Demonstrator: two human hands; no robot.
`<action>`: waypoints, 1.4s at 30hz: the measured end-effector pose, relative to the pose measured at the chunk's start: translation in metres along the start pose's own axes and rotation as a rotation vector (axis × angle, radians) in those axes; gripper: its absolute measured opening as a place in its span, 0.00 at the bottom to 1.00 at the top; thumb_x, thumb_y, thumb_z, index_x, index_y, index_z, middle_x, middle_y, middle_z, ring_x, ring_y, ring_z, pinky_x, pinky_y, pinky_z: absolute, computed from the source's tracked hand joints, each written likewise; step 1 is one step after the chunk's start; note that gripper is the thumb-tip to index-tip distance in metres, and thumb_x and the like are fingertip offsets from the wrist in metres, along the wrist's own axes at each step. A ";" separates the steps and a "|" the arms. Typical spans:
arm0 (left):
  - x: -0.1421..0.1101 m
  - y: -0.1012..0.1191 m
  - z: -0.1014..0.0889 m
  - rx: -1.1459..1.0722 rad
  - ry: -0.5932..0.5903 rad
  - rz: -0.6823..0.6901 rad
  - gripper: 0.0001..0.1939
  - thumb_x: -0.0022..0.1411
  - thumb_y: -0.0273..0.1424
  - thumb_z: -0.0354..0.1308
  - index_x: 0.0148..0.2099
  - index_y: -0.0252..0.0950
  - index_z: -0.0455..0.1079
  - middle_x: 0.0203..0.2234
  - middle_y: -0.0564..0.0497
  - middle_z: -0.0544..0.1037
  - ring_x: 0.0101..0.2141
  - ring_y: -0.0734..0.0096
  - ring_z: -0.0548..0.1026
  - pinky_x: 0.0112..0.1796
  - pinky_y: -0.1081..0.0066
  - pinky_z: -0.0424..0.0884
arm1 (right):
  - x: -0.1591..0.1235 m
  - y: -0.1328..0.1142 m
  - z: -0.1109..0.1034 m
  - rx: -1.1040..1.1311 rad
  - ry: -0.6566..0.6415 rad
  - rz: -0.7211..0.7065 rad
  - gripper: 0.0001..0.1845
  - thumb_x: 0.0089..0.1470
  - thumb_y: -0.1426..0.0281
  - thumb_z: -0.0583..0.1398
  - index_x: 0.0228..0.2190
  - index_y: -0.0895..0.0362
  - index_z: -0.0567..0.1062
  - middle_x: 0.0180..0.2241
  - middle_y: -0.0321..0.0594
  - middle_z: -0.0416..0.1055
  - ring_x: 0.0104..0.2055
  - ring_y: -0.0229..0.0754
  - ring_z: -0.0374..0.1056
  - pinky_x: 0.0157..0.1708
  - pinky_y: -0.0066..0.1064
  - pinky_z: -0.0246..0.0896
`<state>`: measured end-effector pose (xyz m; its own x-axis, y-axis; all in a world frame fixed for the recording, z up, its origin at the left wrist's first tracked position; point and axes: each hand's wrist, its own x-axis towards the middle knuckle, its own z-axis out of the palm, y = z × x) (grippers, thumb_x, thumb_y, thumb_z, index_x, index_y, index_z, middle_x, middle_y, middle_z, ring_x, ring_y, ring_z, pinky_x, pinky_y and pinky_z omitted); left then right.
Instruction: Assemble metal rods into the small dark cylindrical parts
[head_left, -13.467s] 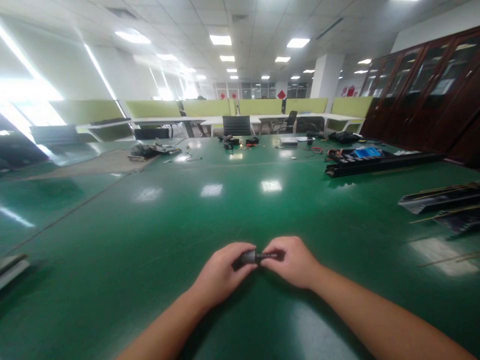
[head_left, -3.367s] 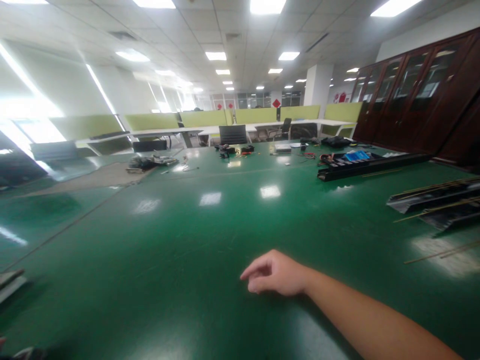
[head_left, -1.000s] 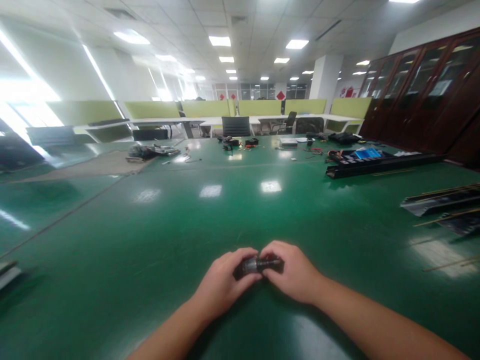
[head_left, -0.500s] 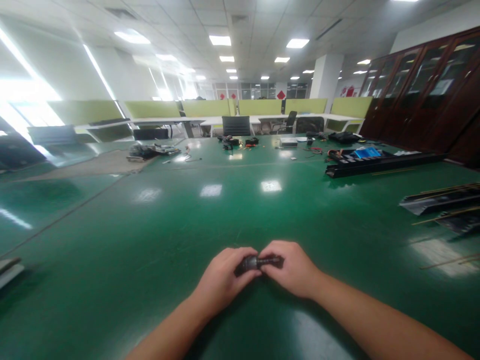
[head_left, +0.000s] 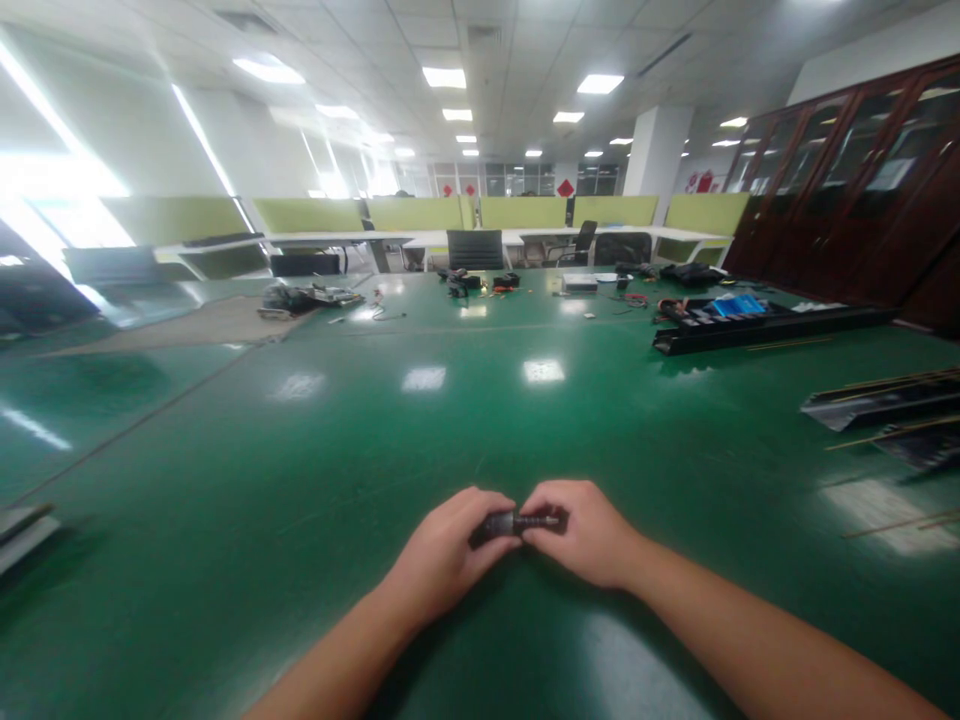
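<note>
Low in the middle of the view, both hands meet over the green table (head_left: 360, 430). Between the thumb and fingers of my left hand (head_left: 448, 541) is the thick grey-black end of a small cylindrical part (head_left: 501, 523). From it a thinner dark shaft (head_left: 541, 520) runs right into the pinch of my right hand (head_left: 589, 535). Both hands are closed, fingertips almost touching near where thick and thin portions meet. The part lies roughly level. Its ends are partly covered by fingers, and its exact kind is too blurred to tell.
Black metal channels (head_left: 780, 325) with a blue packet (head_left: 739, 305) lie at the far right. More channels (head_left: 885, 398) and thin rods (head_left: 892, 523) are nearer on the right. Cables and tools (head_left: 311, 298) lie farther back. A flat grey piece (head_left: 26, 535) sits at the left edge.
The hands and the part stay almost in place, with a slight shift of the fingers. The whole view has moved a little.
</note>
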<state>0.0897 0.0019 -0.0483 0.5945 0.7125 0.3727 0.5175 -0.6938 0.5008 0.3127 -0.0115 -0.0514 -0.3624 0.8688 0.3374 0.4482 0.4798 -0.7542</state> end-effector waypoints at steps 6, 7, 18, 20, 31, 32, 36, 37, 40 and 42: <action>0.001 0.002 0.000 -0.006 -0.003 -0.023 0.11 0.64 0.35 0.61 0.48 0.39 0.70 0.39 0.49 0.77 0.39 0.67 0.75 0.41 0.68 0.72 | 0.001 -0.001 0.000 0.000 0.005 0.023 0.06 0.48 0.76 0.66 0.31 0.55 0.79 0.28 0.33 0.75 0.30 0.38 0.68 0.30 0.26 0.58; 0.001 0.002 0.000 -0.008 -0.002 -0.023 0.11 0.64 0.35 0.61 0.48 0.39 0.70 0.39 0.49 0.77 0.39 0.67 0.75 0.41 0.68 0.72 | 0.001 -0.001 0.000 -0.001 0.006 0.027 0.06 0.48 0.76 0.66 0.30 0.55 0.79 0.28 0.33 0.75 0.30 0.38 0.68 0.30 0.26 0.58; 0.001 0.004 0.000 -0.018 0.006 -0.034 0.12 0.62 0.33 0.63 0.48 0.40 0.71 0.39 0.50 0.78 0.40 0.67 0.76 0.42 0.68 0.71 | 0.000 0.000 -0.001 -0.015 0.010 0.018 0.04 0.50 0.75 0.65 0.30 0.56 0.79 0.27 0.34 0.75 0.29 0.37 0.68 0.30 0.26 0.57; 0.001 0.004 0.000 -0.023 0.010 -0.031 0.11 0.63 0.33 0.62 0.48 0.40 0.71 0.40 0.50 0.78 0.40 0.67 0.76 0.42 0.68 0.72 | 0.000 0.000 -0.001 -0.022 0.007 0.014 0.04 0.50 0.75 0.65 0.31 0.56 0.79 0.28 0.34 0.75 0.29 0.37 0.68 0.30 0.26 0.57; 0.001 0.005 -0.002 -0.016 0.008 -0.037 0.11 0.63 0.34 0.61 0.47 0.40 0.71 0.39 0.49 0.78 0.39 0.66 0.76 0.42 0.68 0.73 | 0.000 -0.002 -0.002 -0.045 0.003 0.004 0.03 0.51 0.73 0.65 0.31 0.55 0.80 0.28 0.35 0.76 0.30 0.38 0.69 0.31 0.28 0.59; 0.001 0.005 -0.002 -0.011 0.009 -0.037 0.11 0.63 0.34 0.61 0.47 0.40 0.71 0.39 0.49 0.78 0.39 0.67 0.76 0.42 0.68 0.73 | 0.000 -0.002 -0.003 -0.050 0.005 0.001 0.03 0.51 0.73 0.65 0.31 0.55 0.80 0.29 0.35 0.76 0.31 0.39 0.69 0.32 0.28 0.59; 0.001 0.004 -0.002 -0.003 0.022 -0.039 0.11 0.63 0.35 0.61 0.48 0.40 0.71 0.39 0.49 0.78 0.39 0.67 0.76 0.43 0.67 0.73 | 0.000 -0.002 -0.003 -0.078 0.013 0.000 0.03 0.52 0.72 0.66 0.32 0.55 0.80 0.30 0.36 0.77 0.32 0.40 0.70 0.34 0.29 0.60; 0.001 0.004 -0.002 -0.004 0.025 -0.040 0.11 0.63 0.34 0.61 0.48 0.40 0.71 0.39 0.49 0.78 0.40 0.66 0.76 0.43 0.67 0.73 | 0.000 -0.002 -0.003 -0.082 0.014 0.002 0.02 0.52 0.72 0.66 0.32 0.55 0.80 0.30 0.36 0.77 0.32 0.40 0.70 0.34 0.29 0.60; 0.001 0.003 -0.002 -0.007 0.031 -0.043 0.11 0.63 0.34 0.61 0.48 0.40 0.71 0.39 0.49 0.78 0.40 0.66 0.76 0.42 0.67 0.73 | 0.000 -0.001 -0.003 -0.086 0.018 0.007 0.02 0.52 0.72 0.66 0.31 0.55 0.80 0.30 0.36 0.76 0.32 0.40 0.69 0.33 0.29 0.60; 0.001 0.003 -0.002 -0.006 0.036 -0.042 0.11 0.63 0.33 0.62 0.48 0.40 0.71 0.39 0.49 0.78 0.40 0.67 0.76 0.42 0.68 0.73 | -0.001 -0.001 -0.003 -0.083 0.017 0.008 0.02 0.52 0.72 0.66 0.31 0.55 0.80 0.29 0.36 0.76 0.32 0.40 0.69 0.33 0.29 0.60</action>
<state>0.0903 0.0008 -0.0451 0.5500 0.7443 0.3788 0.5379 -0.6627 0.5211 0.3153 -0.0122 -0.0490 -0.3451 0.8742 0.3415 0.5172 0.4808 -0.7081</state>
